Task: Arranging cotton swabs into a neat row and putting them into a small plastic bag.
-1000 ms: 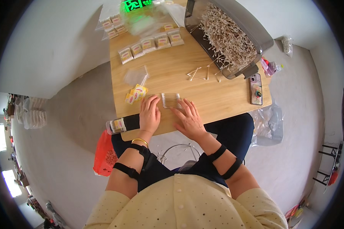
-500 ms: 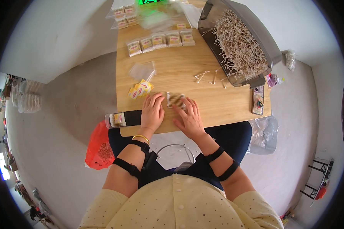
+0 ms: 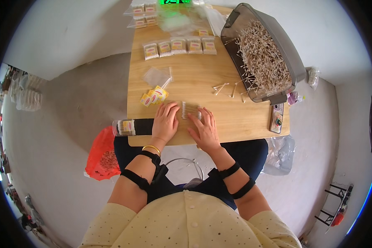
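Observation:
A flat row of cotton swabs (image 3: 190, 110) lies side by side on the wooden table (image 3: 190, 74) before me. My right hand (image 3: 205, 129) rests at its right end, fingers apart and fingertips touching the swabs; the thumb is spread to the left. Just left of the row, apart from it, my left hand (image 3: 166, 122) lies on the table with nothing visible in it, its fingers stretched forward and slightly bent. Beyond the left hand are several yellow-and-white cards (image 3: 153, 96) and clear plastic bags (image 3: 159, 76).
A grey bin (image 3: 295, 62) full of loose swabs lies tilted at far right, with stray swabs (image 3: 221, 88) beside it. Filled swab packs (image 3: 178, 45) line the back. A phone (image 3: 277, 118) lies at right, a clear cylinder of swabs (image 3: 126, 127) at left.
The view has shifted slightly, so the table sits a little differently in the picture. Both hands keep nearly the same places beside the swab row.

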A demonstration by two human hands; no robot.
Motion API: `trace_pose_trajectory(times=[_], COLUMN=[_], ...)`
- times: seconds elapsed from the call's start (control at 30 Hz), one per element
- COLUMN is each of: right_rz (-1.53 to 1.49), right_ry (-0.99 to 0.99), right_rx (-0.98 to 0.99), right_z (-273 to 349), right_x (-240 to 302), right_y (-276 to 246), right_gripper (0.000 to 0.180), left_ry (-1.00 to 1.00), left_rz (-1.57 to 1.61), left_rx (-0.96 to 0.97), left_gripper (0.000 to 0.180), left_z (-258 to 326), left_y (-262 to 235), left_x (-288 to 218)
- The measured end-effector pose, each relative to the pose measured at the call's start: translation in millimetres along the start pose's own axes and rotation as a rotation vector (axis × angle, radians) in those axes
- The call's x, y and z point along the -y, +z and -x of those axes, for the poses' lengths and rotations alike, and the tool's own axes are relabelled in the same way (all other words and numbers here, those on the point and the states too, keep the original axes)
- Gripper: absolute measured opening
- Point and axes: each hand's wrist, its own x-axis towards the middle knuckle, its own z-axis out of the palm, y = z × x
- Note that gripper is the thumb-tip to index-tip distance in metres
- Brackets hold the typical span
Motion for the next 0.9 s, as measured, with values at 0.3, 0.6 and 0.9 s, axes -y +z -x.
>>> trace_pose_trajectory(times=[0.3,0.6,0.9], right_rz=[0.015,0.013,0.027], right_ry=[-0.014,0.009,0.004], right_rx=[-0.011,-0.017,-0.014], right_z=[-3,-11,-13], right_x=[0,-1,0], right_y=[2,4,5], right_gripper=[0.052,0.053,0.051], left_ry=[-0.003,-0.003,-0.01], left_rz=[0.006,0.006,0.008], left_rx=[0.0,0.02,0.027], left_gripper=[0.041,0.045,0.045], left_z=[1,1,2], left_y=[1,-2,-2], left_x=[2,1,2])
